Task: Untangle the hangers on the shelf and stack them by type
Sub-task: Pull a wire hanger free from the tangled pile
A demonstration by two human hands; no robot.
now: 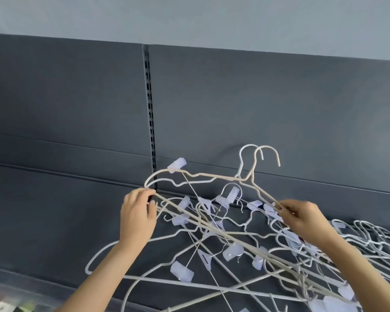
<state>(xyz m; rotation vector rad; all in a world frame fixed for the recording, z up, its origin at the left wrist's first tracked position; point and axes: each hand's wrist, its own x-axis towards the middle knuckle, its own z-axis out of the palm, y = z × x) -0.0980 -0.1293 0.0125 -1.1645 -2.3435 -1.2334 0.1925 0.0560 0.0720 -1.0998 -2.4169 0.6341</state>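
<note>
A tangle of white hangers [223, 239] lies on a dark grey shelf [54, 221]; some are plain wire, others carry pale clips [181, 271]. Two plain hangers [212, 175] are lifted above the pile, hooks up near the back panel. My left hand [137, 218] grips their left shoulder end. My right hand [302, 216] pinches their right end, just above the pile. Clip hangers hang caught beneath the raised pair.
More white hangers [369, 235] lie along the shelf at the far right. The dark back panel has a slotted upright [150, 113] in the middle. Blurred colourful items [14, 302] show at the bottom left, below the shelf edge.
</note>
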